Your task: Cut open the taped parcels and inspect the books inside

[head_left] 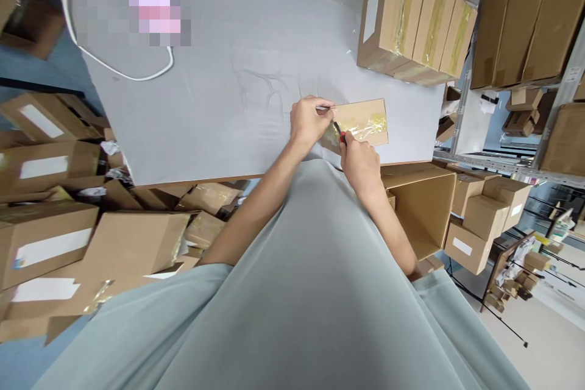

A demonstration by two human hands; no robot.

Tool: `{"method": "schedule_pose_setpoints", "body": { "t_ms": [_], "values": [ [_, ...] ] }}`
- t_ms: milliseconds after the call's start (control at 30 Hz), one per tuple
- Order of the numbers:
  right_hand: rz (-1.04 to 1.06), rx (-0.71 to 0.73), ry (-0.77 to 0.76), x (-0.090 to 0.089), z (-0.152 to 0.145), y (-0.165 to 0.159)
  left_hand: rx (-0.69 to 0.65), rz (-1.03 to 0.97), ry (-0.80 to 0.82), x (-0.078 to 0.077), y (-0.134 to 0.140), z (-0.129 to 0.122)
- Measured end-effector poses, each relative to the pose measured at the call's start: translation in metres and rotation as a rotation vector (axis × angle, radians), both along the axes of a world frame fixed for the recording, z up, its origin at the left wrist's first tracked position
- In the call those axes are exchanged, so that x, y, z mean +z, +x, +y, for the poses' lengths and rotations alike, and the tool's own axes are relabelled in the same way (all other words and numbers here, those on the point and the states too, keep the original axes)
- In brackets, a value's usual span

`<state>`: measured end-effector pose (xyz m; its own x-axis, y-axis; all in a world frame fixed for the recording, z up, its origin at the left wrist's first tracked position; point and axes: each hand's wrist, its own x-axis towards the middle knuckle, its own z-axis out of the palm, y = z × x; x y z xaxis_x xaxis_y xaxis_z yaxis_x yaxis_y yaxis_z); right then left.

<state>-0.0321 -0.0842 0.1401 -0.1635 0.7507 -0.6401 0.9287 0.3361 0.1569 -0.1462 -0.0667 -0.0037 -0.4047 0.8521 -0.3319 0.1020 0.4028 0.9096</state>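
Note:
A small cardboard box (365, 113) with shiny yellowish tape across it lies near the table's front edge. My left hand (307, 120) is at the box's left end, thumb and forefinger pinched together at its corner; a thin dark line shows between them, too small to name. My right hand (360, 161) is closed around a red and black cutter (342, 136), whose dark tip points up and left toward the taped left end of the box. I cannot tell whether the tip is in the tape. Part of the box's near side is hidden by my right hand.
Three taped cartons (414, 24) stand at the table's (205, 116) back right. A white cable (137, 78) curls at the left beside a blurred patch. Below the table are an open carton (423, 210) at right and heaped cardboard (132, 237) at left. Shelving (484, 158) stands right.

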Motion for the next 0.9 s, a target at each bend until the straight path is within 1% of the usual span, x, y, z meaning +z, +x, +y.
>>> {"method": "schedule_pose_setpoints", "body": {
  "t_ms": [167, 367, 500, 667, 733, 900],
  "values": [
    [-0.008, 0.010, -0.011, -0.003, -0.005, 0.004, 0.014, -0.001, 0.021, 0.000, 0.009, -0.008],
    [-0.010, 0.005, 0.021, -0.009, -0.015, 0.007, 0.038, 0.021, 0.038, -0.003, 0.014, -0.012],
    [-0.032, 0.000, -0.009, -0.006, -0.021, 0.018, 0.045, 0.036, 0.035, -0.003, 0.016, -0.014],
    [-0.005, 0.004, -0.011, -0.008, -0.022, 0.031, 0.041, 0.076, 0.043, -0.005, 0.016, -0.015],
    [0.003, 0.008, -0.018, -0.006, -0.022, 0.034, 0.039, 0.076, 0.040, -0.006, 0.016, -0.015],
    [0.024, 0.011, -0.018, 0.008, -0.025, 0.040, 0.043, 0.038, 0.043, -0.010, 0.014, -0.015]
  ]
}}
